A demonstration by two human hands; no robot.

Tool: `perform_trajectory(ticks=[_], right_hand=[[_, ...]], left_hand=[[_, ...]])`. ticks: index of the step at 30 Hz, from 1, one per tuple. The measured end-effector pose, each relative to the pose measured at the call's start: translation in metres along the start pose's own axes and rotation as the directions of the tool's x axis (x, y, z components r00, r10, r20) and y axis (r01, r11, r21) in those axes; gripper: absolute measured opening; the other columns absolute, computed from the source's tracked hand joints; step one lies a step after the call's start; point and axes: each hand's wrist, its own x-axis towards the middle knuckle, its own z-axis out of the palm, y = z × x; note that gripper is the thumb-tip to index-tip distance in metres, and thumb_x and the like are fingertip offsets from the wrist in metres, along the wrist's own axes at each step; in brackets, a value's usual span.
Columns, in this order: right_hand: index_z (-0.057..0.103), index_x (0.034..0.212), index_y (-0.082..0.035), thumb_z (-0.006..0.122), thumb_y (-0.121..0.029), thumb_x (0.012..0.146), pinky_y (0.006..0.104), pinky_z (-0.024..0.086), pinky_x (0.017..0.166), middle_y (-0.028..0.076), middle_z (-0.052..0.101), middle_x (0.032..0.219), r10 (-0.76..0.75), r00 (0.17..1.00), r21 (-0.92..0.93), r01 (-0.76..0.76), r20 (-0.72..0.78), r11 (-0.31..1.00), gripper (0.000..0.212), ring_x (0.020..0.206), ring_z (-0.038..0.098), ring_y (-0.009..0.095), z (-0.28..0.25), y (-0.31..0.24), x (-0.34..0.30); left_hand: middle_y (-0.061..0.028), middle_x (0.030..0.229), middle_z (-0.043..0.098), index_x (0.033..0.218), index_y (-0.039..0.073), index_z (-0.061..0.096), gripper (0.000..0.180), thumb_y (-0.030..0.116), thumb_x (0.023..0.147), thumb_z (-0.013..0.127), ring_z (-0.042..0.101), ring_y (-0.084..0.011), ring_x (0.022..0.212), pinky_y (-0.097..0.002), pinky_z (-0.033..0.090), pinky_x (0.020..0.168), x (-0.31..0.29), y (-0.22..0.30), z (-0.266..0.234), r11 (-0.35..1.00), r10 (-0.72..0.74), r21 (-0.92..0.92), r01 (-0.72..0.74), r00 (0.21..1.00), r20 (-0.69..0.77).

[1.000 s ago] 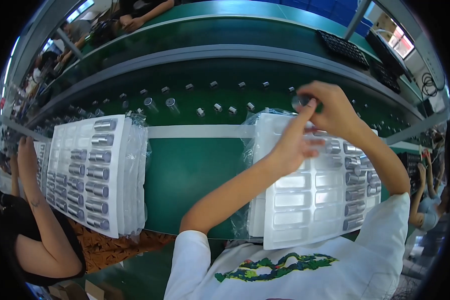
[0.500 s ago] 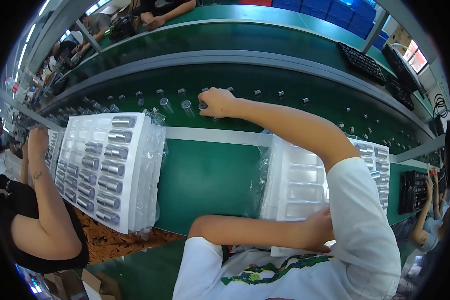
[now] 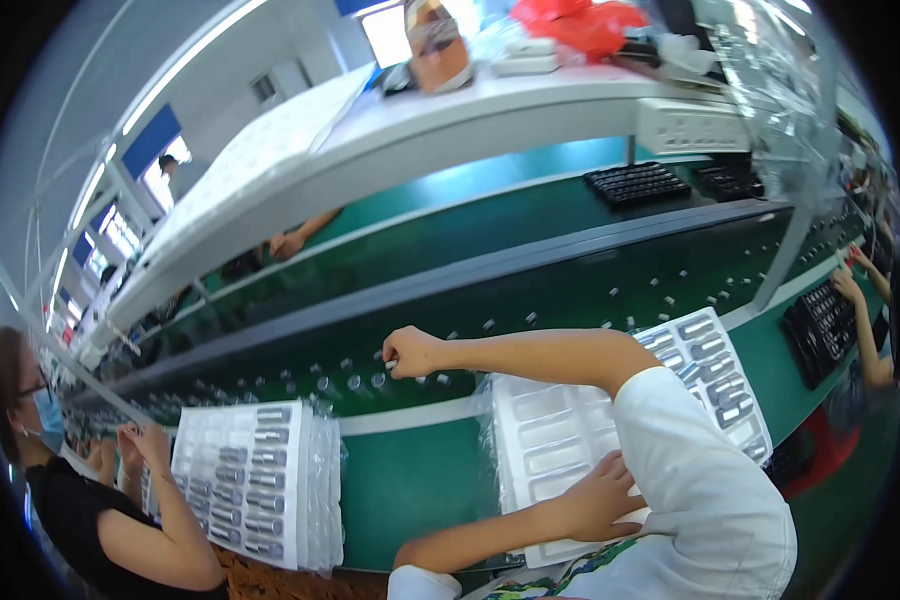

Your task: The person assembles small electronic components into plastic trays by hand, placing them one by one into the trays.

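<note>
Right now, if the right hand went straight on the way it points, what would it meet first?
Probably the nearest metal cylinder just left of the right hand, on the dark green surface; the hand's height is unclear, so it might pass above.

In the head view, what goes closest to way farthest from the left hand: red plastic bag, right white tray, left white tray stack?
1. Right white tray, directly beneath the left hand.
2. Left white tray stack, off to the left.
3. Red plastic bag, up on the shelf.
</note>
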Motion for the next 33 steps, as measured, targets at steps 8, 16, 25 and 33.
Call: perform_trajectory(ticks=[8, 16, 25, 33], right_hand=[[0.071, 0.107, 0.002, 0.082, -0.009, 0.08, 0.0259, 0.053, 0.079, 0.005, 0.069, 0.092, 0.141, 0.988, 0.766, -0.047, -0.057, 0.642, 0.032, 0.085, 0.065, 0.013, -0.166, -0.044, -0.187], [0.067, 0.119, 0.0, 0.055, -0.024, 0.104, 0.0254, 0.052, 0.08, 0.005, 0.065, 0.101, 0.472, 0.841, 0.955, 0.158, -0.264, 0.253, 0.031, 0.09, 0.062, 0.01, -0.237, -0.021, -0.358], [0.068, 0.111, -0.002, 0.06, -0.023, 0.1, 0.0271, 0.053, 0.077, 0.007, 0.063, 0.095, 0.678, 0.729, 0.984, 0.168, -0.089, -0.051, 0.025, 0.083, 0.059, 0.012, -0.211, 0.02, -0.409], [0.067, 0.106, 0.002, 0.069, -0.014, 0.094, 0.0262, 0.058, 0.081, 0.013, 0.067, 0.097, 0.661, 0.741, 0.974, 0.218, -0.119, -0.069, 0.02, 0.093, 0.068, 0.021, -0.19, 0.008, -0.393]], left_hand=[[-0.028, 0.146, 0.04, 0.144, 0.008, 0.048, 0.058, 0.022, 0.091, 0.066, 0.038, -0.0452, 0.135, -0.0525, 0.031, 0.114, 0.014, 0.012, -0.054, 0.983, 0.008, -0.182, -0.003, 1.0, 0.029], [-0.0194, 0.112, 0.061, 0.112, 0.0, 0.066, 0.032, 0.018, 0.087, 0.071, 0.063, -0.0353, 0.096, -0.0426, 0.049, 0.087, 0.065, -0.032, -0.129, 0.941, -0.322, -0.109, 0.321, 0.747, -0.582], [-0.0224, 0.107, 0.06, 0.111, 0.0, 0.071, 0.035, 0.024, 0.086, 0.071, 0.061, -0.0377, 0.098, -0.0438, 0.05, 0.086, 0.136, -0.066, -0.09, 0.8, -0.538, 0.099, 0.592, 0.78, -0.318], [-0.0214, 0.108, 0.064, 0.11, -0.002, 0.067, 0.033, 0.02, 0.086, 0.074, 0.064, -0.0352, 0.096, -0.0433, 0.053, 0.082, 0.106, -0.059, -0.087, 0.885, -0.444, -0.121, 0.45, 0.736, -0.512]])
